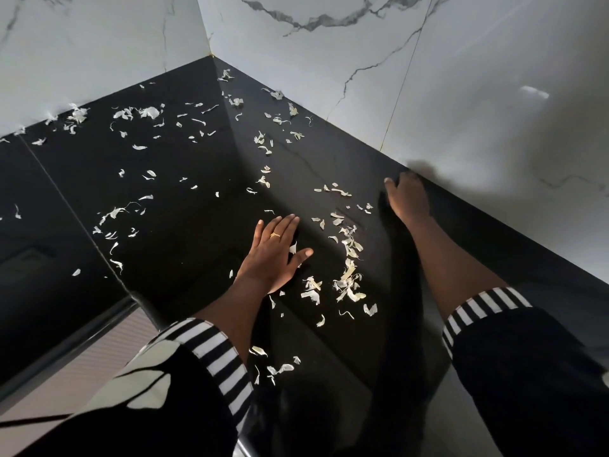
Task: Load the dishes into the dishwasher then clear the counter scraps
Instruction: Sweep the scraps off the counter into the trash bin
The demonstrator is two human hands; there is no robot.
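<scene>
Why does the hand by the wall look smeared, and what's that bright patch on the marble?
Head view: the right hand is motion-blurred and casts a soft shadow on the marble wall; the bright patch is glare; the left hand looks sharp; the glossy black counter mirrors both arms.

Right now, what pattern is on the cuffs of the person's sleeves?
Black and white stripes on both cuffs, seen best in the head view.
</scene>
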